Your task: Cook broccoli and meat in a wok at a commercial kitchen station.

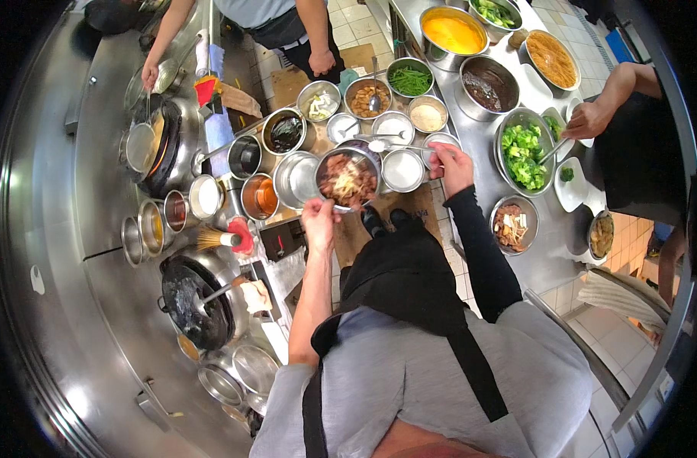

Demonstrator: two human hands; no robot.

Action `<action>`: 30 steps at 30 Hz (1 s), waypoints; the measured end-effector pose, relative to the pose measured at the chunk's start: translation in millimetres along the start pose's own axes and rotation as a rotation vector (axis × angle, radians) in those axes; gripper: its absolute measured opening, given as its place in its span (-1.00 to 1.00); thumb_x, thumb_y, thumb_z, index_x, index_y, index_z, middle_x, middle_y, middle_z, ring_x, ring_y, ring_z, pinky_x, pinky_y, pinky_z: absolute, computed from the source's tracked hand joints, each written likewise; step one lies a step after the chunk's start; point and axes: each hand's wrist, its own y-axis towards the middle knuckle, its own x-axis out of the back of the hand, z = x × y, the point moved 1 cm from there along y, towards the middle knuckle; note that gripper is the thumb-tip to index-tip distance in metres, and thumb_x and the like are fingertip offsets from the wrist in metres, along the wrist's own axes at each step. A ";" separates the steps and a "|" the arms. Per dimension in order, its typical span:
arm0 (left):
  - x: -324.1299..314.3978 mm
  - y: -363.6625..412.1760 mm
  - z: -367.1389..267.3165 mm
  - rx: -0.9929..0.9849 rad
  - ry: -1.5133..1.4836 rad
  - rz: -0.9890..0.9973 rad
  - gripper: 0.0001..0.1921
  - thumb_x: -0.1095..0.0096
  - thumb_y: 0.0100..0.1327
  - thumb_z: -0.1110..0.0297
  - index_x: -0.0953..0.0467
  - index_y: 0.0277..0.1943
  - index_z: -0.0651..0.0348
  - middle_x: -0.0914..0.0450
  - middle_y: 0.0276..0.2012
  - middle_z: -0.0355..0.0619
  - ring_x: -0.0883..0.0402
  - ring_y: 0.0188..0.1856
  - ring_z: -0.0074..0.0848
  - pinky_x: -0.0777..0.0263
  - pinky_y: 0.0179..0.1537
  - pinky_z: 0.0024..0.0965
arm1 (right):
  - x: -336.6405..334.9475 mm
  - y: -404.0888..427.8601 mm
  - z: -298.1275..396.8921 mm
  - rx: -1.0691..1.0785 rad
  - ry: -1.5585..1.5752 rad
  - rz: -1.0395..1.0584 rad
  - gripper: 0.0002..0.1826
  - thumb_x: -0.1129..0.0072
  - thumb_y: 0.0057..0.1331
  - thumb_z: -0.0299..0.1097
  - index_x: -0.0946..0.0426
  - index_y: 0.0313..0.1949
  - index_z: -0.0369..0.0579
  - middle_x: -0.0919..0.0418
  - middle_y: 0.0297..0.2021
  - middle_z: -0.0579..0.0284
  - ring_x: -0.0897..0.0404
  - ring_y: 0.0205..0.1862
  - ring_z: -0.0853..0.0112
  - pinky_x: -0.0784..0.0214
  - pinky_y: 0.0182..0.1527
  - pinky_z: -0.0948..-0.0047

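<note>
My left hand [318,222] grips the near rim of a steel bowl [348,178] that holds browned meat pieces topped with pale yellow shreds. In my right hand [452,167] is the handle of a metal spoon [378,146], whose bowl carries something white just above the far right rim of the meat bowl. Beside the held bowl stand a steel bowl of white powder or grains [403,170] on the right and a large steel bowl of clear liquid [297,179] on the left. Several small seasoning bowls lie beyond, one of them with light tan powder [428,113].
Two woks, one near [196,303] and one far [154,146], line the stove on the left. A co-worker's hand [149,74] holds a ladle there. On the right counter, another person's hand [586,120] works at a broccoli bowl [523,151]; a second meat bowl [514,225] stands nearby.
</note>
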 end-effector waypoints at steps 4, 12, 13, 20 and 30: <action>-27.7 8.5 9.2 0.048 -0.092 0.087 -0.85 -0.26 0.33 0.53 -0.42 -0.14 0.24 -0.56 -0.40 -0.17 -0.55 -0.48 -0.55 -0.45 -0.49 -0.51 | 12.8 -21.0 -7.6 0.365 -0.625 -0.058 -0.76 -0.12 0.47 -0.33 -0.68 -0.08 -0.22 -0.69 -0.35 0.04 -0.68 -0.34 0.23 -0.52 -0.24 0.31; -4.7 -6.0 2.7 0.032 -0.105 -0.001 -0.89 -0.23 0.32 0.55 -0.42 -0.20 0.26 -0.56 -0.51 -0.14 -0.49 -0.59 -0.54 -0.42 -0.52 -0.51 | 24.4 9.5 -93.5 0.165 -0.615 -0.050 -0.75 -0.10 0.44 -0.35 -0.67 -0.06 -0.22 -0.70 -0.36 0.05 -0.70 -0.40 0.28 -0.54 -0.29 0.31; 2.3 -6.2 4.1 0.009 -0.102 -0.013 -0.89 -0.23 0.31 0.56 -0.41 -0.21 0.27 -0.55 -0.50 -0.14 -0.49 -0.59 -0.54 -0.42 -0.52 -0.51 | 25.4 9.9 -94.1 0.163 -0.612 -0.048 -0.75 -0.10 0.44 -0.35 -0.67 -0.06 -0.22 -0.70 -0.36 0.05 -0.70 -0.40 0.28 -0.54 -0.29 0.31; 21.1 -13.2 13.7 -0.108 -0.061 -0.068 -0.86 -0.21 0.32 0.59 -0.36 -0.23 0.27 -0.52 -0.50 -0.13 -0.51 -0.59 -0.53 -0.40 -0.56 -0.47 | 51.3 -4.5 -71.1 -0.059 -0.087 -0.087 -0.78 -0.13 0.49 -0.36 -0.67 -0.06 -0.23 -0.59 -0.47 0.28 -0.46 -0.57 0.60 -0.36 -0.56 0.56; -55.3 -28.8 18.6 0.075 -0.108 0.181 -0.86 -0.27 0.35 0.53 -0.41 -0.17 0.22 -0.53 -0.45 -0.19 -0.52 -0.52 -0.56 -0.41 -0.51 -0.49 | 50.9 -26.3 13.8 0.196 -0.280 -0.133 -0.78 -0.11 0.51 -0.33 -0.66 -0.06 -0.20 -0.56 -0.50 0.30 -0.44 -0.60 0.60 -0.30 -0.53 0.53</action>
